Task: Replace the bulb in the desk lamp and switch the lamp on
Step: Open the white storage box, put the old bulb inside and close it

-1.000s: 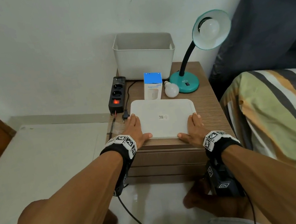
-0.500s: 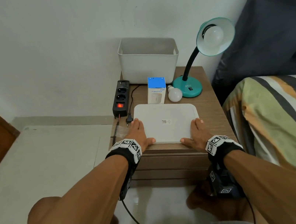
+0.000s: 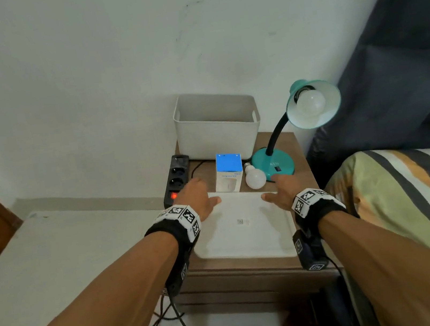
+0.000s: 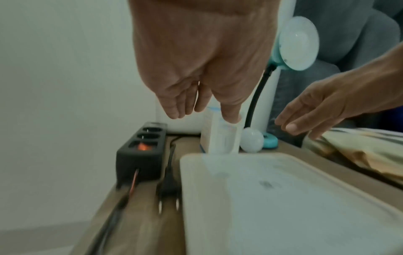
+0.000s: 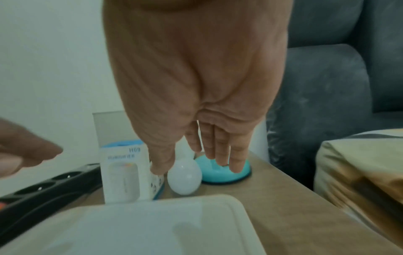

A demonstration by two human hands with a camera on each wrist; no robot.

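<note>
Hands: left hand [image 3: 195, 198] and right hand [image 3: 283, 190] extended, fingers straight, empty | spare bulb [image 3: 255, 177] lay beside lamp base [image 3: 274, 164].

White wall [image 3: 81, 71], pale floor [image 3: 54, 258], wooden nightstand [image 3: 253, 272], striped bedding [image 3: 411, 202].

left hand [image 3: 195, 198] and right hand [image 3: 283, 191] lifted off tray [image 3: 243, 231], reaching forward

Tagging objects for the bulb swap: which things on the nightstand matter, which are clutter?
Job: desk lamp, fitted bulb, loose bulb, unplugged plug, power strip.
Clutter: white bin, blue-topped box, white tray.
</note>
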